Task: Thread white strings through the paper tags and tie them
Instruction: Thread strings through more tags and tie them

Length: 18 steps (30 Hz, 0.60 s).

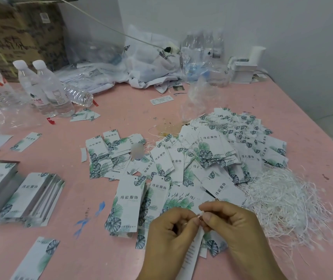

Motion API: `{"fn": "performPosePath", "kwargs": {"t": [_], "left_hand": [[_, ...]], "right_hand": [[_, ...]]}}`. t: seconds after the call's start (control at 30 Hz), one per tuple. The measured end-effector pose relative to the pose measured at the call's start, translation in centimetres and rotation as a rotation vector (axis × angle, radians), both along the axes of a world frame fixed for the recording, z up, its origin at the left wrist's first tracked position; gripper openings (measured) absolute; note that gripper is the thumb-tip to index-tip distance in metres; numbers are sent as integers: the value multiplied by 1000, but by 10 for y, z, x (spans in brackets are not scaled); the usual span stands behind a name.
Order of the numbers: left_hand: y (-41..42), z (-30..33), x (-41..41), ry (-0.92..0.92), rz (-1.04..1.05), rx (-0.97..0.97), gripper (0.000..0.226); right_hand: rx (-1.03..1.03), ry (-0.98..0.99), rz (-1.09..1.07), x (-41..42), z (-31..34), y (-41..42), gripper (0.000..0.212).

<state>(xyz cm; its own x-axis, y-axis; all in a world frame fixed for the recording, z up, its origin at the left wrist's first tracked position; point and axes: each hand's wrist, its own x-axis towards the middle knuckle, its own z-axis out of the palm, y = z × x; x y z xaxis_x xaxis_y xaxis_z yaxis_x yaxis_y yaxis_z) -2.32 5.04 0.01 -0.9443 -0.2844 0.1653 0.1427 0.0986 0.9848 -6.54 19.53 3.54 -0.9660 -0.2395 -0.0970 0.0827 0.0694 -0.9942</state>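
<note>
Low over the pink table (121, 110), the left hand (167, 237) and right hand (236, 227) meet, fingertips pinched on a thin white string (200, 214) at the top of a narrow leaf-printed paper tag (194, 253) hanging between them. The loose white string heap (287, 203) lies just right. Threading should go best with the string end short and stiff, the tag's hole steadied.

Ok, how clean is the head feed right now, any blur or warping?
Head view: even, soft light, no glare; hands and tags fairly sharp; stacked tags at left are smeared; a blurred patch sits mid-pile; table edge bows from the wide lens.
</note>
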Motion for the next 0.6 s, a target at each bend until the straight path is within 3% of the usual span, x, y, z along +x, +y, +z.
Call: {"fn": "performPosePath", "kwargs": {"t": [0.6], "left_hand": [[-1, -2, 0, -39, 7, 18, 11]], "right_hand": [[74, 72, -5, 5, -1, -4, 36]]}}
